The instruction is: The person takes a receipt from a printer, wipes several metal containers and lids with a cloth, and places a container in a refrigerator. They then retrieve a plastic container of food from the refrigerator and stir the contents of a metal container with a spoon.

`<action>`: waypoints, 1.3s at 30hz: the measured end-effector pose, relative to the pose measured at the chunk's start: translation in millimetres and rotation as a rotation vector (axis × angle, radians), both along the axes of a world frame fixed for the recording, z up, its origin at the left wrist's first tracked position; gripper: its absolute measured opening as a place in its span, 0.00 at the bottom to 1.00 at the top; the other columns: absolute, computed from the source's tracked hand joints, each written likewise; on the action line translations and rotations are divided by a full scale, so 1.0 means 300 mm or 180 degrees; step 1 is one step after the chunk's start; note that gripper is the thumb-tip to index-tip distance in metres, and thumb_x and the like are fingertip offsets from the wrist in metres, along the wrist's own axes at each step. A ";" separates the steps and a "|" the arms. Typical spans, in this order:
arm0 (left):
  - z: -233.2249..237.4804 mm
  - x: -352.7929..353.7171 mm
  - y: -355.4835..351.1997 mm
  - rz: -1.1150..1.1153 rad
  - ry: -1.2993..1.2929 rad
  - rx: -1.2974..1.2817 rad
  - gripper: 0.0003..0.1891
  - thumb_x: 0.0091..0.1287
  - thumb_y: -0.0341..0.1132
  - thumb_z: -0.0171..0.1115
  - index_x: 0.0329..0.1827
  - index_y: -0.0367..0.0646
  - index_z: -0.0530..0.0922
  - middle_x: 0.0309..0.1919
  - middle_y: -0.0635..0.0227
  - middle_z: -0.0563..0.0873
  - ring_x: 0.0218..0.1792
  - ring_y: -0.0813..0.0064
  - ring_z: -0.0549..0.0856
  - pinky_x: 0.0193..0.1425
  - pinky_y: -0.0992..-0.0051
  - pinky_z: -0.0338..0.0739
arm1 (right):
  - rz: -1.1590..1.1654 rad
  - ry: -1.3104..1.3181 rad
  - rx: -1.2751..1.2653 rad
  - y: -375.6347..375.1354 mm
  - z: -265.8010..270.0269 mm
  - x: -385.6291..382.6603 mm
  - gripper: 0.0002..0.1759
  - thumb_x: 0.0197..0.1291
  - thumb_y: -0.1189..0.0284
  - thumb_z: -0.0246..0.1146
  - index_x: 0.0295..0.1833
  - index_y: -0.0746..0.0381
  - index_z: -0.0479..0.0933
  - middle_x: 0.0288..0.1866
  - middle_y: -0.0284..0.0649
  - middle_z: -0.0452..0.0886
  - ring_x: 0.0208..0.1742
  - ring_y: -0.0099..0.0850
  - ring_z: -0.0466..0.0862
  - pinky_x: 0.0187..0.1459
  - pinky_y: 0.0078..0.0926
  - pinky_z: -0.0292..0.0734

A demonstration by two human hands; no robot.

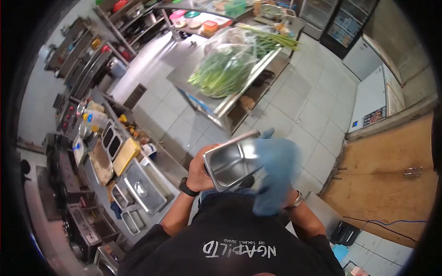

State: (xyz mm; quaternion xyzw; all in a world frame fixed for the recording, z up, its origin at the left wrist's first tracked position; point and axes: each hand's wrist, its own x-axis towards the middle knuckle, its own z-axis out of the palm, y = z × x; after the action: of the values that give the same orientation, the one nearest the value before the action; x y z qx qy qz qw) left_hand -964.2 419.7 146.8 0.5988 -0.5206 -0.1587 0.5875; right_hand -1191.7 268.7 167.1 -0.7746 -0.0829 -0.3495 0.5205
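Note:
A deep rectangular stainless steel food pan [229,171] is tilted in front of my chest, its open side facing up toward me. My left hand [199,171], with a black watch at the wrist, grips the pan's left side. A blue cloth [276,165] hangs over the pan's right edge and is blurred by motion. My right hand [291,198] is mostly covered by this cloth and holds it against the pan; its fingers are hidden.
On the left counter are a lidded steel pan [143,186], small pans [133,221], a yellow block [126,156] and a wooden board [100,163]. Ahead, a steel table [184,76] bears bagged green vegetables [221,71]. Wooden cabinet doors [382,175] stand at right.

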 end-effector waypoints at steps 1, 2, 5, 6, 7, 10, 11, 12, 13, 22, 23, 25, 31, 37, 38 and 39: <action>0.031 0.001 -0.059 -0.0541 -0.0412 0.0427 0.40 0.41 0.40 0.82 0.59 0.39 0.73 0.55 0.53 0.81 0.55 0.59 0.81 0.60 0.66 0.74 | -0.0201 0.1050 -0.1505 -0.041 0.183 0.031 0.40 0.54 0.39 0.62 0.52 0.67 0.76 0.60 0.57 0.74 0.63 0.50 0.73 0.68 0.49 0.60; 0.042 -0.029 -0.126 -0.0917 -0.0317 0.0359 0.40 0.40 0.40 0.81 0.59 0.39 0.73 0.55 0.54 0.80 0.56 0.58 0.81 0.61 0.65 0.73 | -0.0025 0.1852 -0.1782 -0.057 0.168 0.019 0.42 0.51 0.35 0.62 0.50 0.67 0.76 0.59 0.58 0.74 0.62 0.50 0.74 0.65 0.48 0.63; 0.082 -0.116 -0.318 -0.1569 -0.0869 0.0140 0.39 0.39 0.39 0.80 0.58 0.40 0.73 0.57 0.58 0.80 0.58 0.56 0.79 0.63 0.63 0.73 | 0.0640 0.3395 -0.1415 -0.142 0.003 0.006 0.45 0.49 0.32 0.61 0.47 0.68 0.77 0.57 0.57 0.76 0.57 0.47 0.77 0.60 0.45 0.69; 0.065 -0.132 -0.377 -0.1678 -0.1017 0.0224 0.38 0.39 0.38 0.80 0.58 0.39 0.73 0.57 0.58 0.80 0.59 0.56 0.78 0.63 0.63 0.73 | 0.1210 0.4082 -0.0799 -0.187 -0.032 0.000 0.45 0.50 0.31 0.61 0.45 0.69 0.77 0.55 0.57 0.77 0.55 0.45 0.79 0.57 0.43 0.72; 0.045 -0.143 -0.434 -0.1781 -0.1168 0.0308 0.38 0.40 0.37 0.79 0.58 0.39 0.73 0.57 0.59 0.80 0.60 0.56 0.77 0.63 0.62 0.73 | 0.1162 0.4085 -0.0804 -0.217 -0.041 -0.021 0.45 0.50 0.31 0.61 0.45 0.69 0.77 0.55 0.57 0.77 0.55 0.45 0.79 0.57 0.43 0.72; -0.051 -0.176 -0.584 -0.1414 -0.1325 -0.0100 0.36 0.43 0.35 0.78 0.58 0.39 0.73 0.57 0.58 0.80 0.60 0.53 0.77 0.62 0.59 0.73 | 0.0462 0.3029 0.0690 -0.317 -0.047 -0.051 0.44 0.54 0.32 0.58 0.48 0.68 0.76 0.50 0.51 0.80 0.51 0.38 0.81 0.53 0.40 0.76; -0.084 -0.185 -0.629 -0.1064 -0.1480 -0.0361 0.35 0.44 0.35 0.77 0.58 0.39 0.73 0.57 0.58 0.80 0.60 0.52 0.77 0.62 0.59 0.73 | 0.0420 0.2378 0.1811 -0.343 -0.032 -0.027 0.42 0.55 0.34 0.58 0.49 0.66 0.75 0.50 0.48 0.80 0.50 0.36 0.81 0.53 0.38 0.76; -0.096 -0.200 -0.689 -0.0919 -0.1505 -0.0437 0.33 0.45 0.34 0.77 0.56 0.39 0.73 0.57 0.57 0.80 0.60 0.50 0.77 0.62 0.59 0.72 | 0.0365 0.1660 0.2881 -0.370 -0.015 0.004 0.41 0.55 0.35 0.59 0.51 0.65 0.75 0.50 0.46 0.80 0.50 0.34 0.81 0.53 0.36 0.76; -0.112 -0.202 -0.746 -0.0908 -0.1483 -0.0459 0.33 0.45 0.34 0.77 0.56 0.39 0.73 0.57 0.57 0.80 0.60 0.50 0.77 0.62 0.59 0.72 | 0.0299 0.0884 0.3898 -0.404 -0.001 0.030 0.39 0.56 0.36 0.60 0.53 0.63 0.74 0.50 0.43 0.80 0.50 0.33 0.80 0.52 0.34 0.76; -0.014 0.084 -1.346 -0.1881 0.0230 0.0688 0.44 0.35 0.44 0.82 0.58 0.35 0.72 0.48 0.61 0.81 0.50 0.71 0.80 0.56 0.73 0.73 | -0.0395 0.2102 -0.1973 -1.129 0.121 0.070 0.35 0.48 0.36 0.66 0.41 0.60 0.81 0.37 0.41 0.83 0.40 0.42 0.83 0.57 0.41 0.70; 0.014 0.127 -1.419 -0.1953 0.0484 0.0572 0.45 0.35 0.43 0.83 0.58 0.35 0.72 0.47 0.64 0.81 0.49 0.75 0.79 0.56 0.74 0.73 | -0.0359 0.2083 -0.2029 -1.215 0.141 0.087 0.35 0.48 0.36 0.66 0.41 0.60 0.81 0.37 0.41 0.83 0.40 0.42 0.83 0.57 0.41 0.70; 0.010 0.194 -1.541 -0.2281 0.1003 0.0347 0.48 0.36 0.39 0.84 0.63 0.37 0.69 0.52 0.66 0.80 0.52 0.75 0.79 0.57 0.74 0.74 | -0.0015 0.1350 -0.1826 -1.345 0.234 0.133 0.27 0.48 0.48 0.73 0.39 0.61 0.81 0.33 0.39 0.82 0.39 0.41 0.82 0.56 0.40 0.71; -0.260 0.194 -1.704 -0.1857 0.2969 -0.0257 0.47 0.52 0.48 0.77 0.72 0.41 0.62 0.63 0.59 0.75 0.61 0.65 0.76 0.64 0.58 0.73 | 0.0179 0.0518 0.2581 -1.555 0.118 0.329 0.29 0.53 0.52 0.70 0.53 0.59 0.76 0.49 0.44 0.78 0.51 0.39 0.79 0.58 0.39 0.71; -0.395 0.179 -1.787 -0.1172 0.4472 -0.0981 0.47 0.52 0.51 0.75 0.72 0.43 0.62 0.65 0.60 0.73 0.65 0.63 0.73 0.69 0.56 0.68 | -0.0785 0.1031 -0.0015 -1.839 -0.147 0.593 0.32 0.56 0.50 0.67 0.60 0.58 0.73 0.58 0.47 0.74 0.58 0.41 0.76 0.60 0.41 0.70; -0.411 0.196 -1.807 -0.1100 0.4636 -0.1177 0.47 0.52 0.51 0.74 0.72 0.43 0.62 0.66 0.60 0.73 0.66 0.62 0.73 0.70 0.56 0.67 | -0.0914 0.0940 -0.0706 -1.921 -0.139 0.626 0.33 0.56 0.50 0.66 0.62 0.58 0.72 0.59 0.48 0.74 0.59 0.41 0.76 0.61 0.41 0.70; -0.394 0.215 -1.834 -0.1019 0.4746 -0.1360 0.46 0.52 0.52 0.74 0.72 0.43 0.62 0.66 0.61 0.73 0.66 0.62 0.72 0.71 0.55 0.66 | -0.0944 0.0908 -0.1295 -2.013 -0.108 0.664 0.33 0.57 0.50 0.65 0.63 0.58 0.72 0.61 0.48 0.73 0.60 0.42 0.75 0.61 0.41 0.70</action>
State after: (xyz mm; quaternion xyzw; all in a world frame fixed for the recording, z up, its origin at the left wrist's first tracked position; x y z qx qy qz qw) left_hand -899.7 -130.5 28.7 0.1267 -0.0887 -0.4971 0.8538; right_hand -992.5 -335.3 134.7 -0.9081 0.0369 -0.2855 0.3040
